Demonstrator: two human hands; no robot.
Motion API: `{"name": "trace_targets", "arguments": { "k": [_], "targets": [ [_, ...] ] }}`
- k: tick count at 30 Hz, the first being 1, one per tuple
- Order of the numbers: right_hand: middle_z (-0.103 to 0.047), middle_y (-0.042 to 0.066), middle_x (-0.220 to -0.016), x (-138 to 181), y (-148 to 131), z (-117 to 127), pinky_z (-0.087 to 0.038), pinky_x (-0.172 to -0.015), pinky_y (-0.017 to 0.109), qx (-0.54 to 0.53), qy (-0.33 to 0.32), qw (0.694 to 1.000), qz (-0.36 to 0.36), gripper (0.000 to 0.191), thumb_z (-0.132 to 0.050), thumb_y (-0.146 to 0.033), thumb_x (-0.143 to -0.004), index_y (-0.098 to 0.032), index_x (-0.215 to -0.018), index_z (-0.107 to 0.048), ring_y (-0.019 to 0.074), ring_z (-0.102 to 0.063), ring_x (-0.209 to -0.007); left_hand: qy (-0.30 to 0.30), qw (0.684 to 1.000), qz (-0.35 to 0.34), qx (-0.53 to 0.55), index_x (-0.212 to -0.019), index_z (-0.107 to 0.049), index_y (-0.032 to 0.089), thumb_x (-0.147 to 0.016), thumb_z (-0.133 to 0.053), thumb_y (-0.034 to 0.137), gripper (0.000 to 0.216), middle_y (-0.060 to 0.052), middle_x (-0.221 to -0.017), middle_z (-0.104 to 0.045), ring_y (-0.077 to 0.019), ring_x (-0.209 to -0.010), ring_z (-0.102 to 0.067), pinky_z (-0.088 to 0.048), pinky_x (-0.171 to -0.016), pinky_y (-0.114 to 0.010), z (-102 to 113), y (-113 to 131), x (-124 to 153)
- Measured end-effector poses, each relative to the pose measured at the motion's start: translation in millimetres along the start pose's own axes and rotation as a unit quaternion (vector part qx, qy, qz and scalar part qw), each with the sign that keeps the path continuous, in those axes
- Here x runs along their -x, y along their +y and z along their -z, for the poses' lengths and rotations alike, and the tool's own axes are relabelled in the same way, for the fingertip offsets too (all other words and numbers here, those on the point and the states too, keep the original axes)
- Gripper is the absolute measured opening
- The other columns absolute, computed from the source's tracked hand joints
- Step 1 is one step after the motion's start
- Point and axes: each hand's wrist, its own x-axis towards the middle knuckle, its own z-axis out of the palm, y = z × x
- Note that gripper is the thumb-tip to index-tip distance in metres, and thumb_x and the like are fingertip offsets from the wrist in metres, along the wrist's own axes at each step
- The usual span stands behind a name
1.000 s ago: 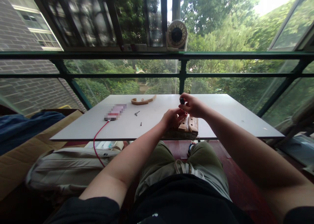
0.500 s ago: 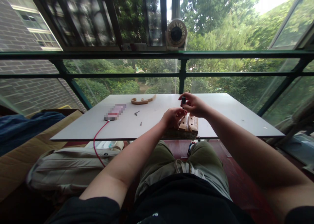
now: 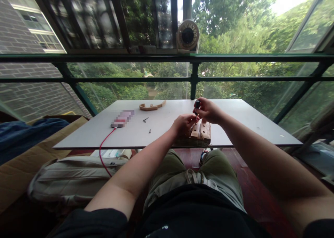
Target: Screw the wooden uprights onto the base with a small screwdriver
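Observation:
My right hand [image 3: 207, 110] grips a screwdriver [image 3: 197, 104] by its black handle, the shaft pointing down. Below it lies a wooden piece [image 3: 200, 131] with dark holes and a pale strip along its middle, near the table's front edge. The fingers of my left hand [image 3: 184, 122] are pinched together around the screwdriver's lower end, just above the wood. Whether they also hold a screw there is too small to tell.
On the white table [image 3: 235, 126] lie a curved wooden piece [image 3: 152, 107], two small metal parts [image 3: 145, 120] and a blurred-out phone [image 3: 122, 119] with a red cable [image 3: 101, 151]. A bag [image 3: 73, 182] and a cardboard box [image 3: 36, 144] stand at the left. Green railings [image 3: 130, 59] run behind.
My right hand and the screwdriver handle have shifted slightly to the right, and the handle's tilt has changed a little. My left hand stays nearly in place, and the wooden piece looks unmoved.

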Motion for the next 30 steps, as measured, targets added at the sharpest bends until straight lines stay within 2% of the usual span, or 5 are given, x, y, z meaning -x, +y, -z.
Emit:
{"name": "trace_targets", "arguments": {
  "k": [8, 17, 22, 26, 30],
  "targets": [
    [-0.053, -0.004, -0.067, -1.7, 6.5, -3.0, -0.038, -0.052, 0.025, 0.041, 0.012, 0.999, 0.0, 0.019, -0.059, -0.028, -0.076, -0.023, -0.086, -0.044, 0.0117, -0.048, -0.054, 0.005, 1.0, 0.013, 0.003, -0.093, -0.072, 0.017, -0.09, -0.056, 0.032, 0.022, -0.002, -0.083, -0.074, -0.0113, -0.069, -0.063, -0.042, -0.064, -0.021, 0.9, 1.8, 1.1],
    [-0.052, -0.005, -0.065, -1.4, 4.0, -3.4, -0.035, -0.051, 0.025, 0.055, 0.019, 0.998, -0.007, 0.024, -0.062, -0.031, -0.074, -0.023, -0.087, -0.043, 0.0118, -0.047, -0.053, -0.001, 0.999, 0.034, -0.013, -0.091, -0.071, 0.018, -0.09, -0.054, 0.037, 0.025, 0.0, -0.077, -0.072, -0.0116, -0.064, -0.06, -0.042, -0.064, -0.023, 2.9, 4.2, 2.3],
    [-0.048, -0.006, -0.061, -1.4, 6.6, -2.3, -0.034, -0.052, 0.025, 0.059, 0.04, 0.997, -0.014, 0.029, -0.065, -0.034, -0.072, -0.024, -0.083, -0.04, 0.0131, -0.047, -0.056, -0.002, 0.999, 0.035, 0.016, -0.094, -0.071, 0.02, -0.09, -0.055, 0.036, 0.024, 0.0, -0.083, -0.074, -0.0123, -0.069, -0.063, -0.044, -0.066, -0.022, 2.1, 4.8, 3.0],
    [-0.05, -0.005, -0.063, 0.2, 8.1, -2.3, -0.034, -0.052, 0.025, 0.068, 0.05, 0.996, -0.021, 0.028, -0.065, -0.036, -0.072, -0.023, -0.082, -0.042, 0.0124, -0.045, -0.056, -0.001, 0.999, 0.039, 0.021, -0.095, -0.071, 0.019, -0.089, -0.057, 0.034, 0.021, 0.0, -0.085, -0.075, -0.0128, -0.072, -0.065, -0.046, -0.069, -0.023, 0.2, 4.2, 1.9],
    [-0.055, -0.002, -0.071, 3.3, 8.1, -3.2, -0.035, -0.052, 0.025, 0.053, 0.019, 0.998, -0.011, 0.025, -0.064, -0.034, -0.074, -0.022, -0.089, -0.048, 0.0111, -0.045, -0.054, -0.005, 0.999, 0.03, 0.029, -0.095, -0.072, 0.018, -0.09, -0.056, 0.032, 0.022, -0.001, -0.086, -0.075, -0.0132, -0.074, -0.066, -0.047, -0.071, -0.023, 0.2, 2.3, 0.8]
  ]
}}
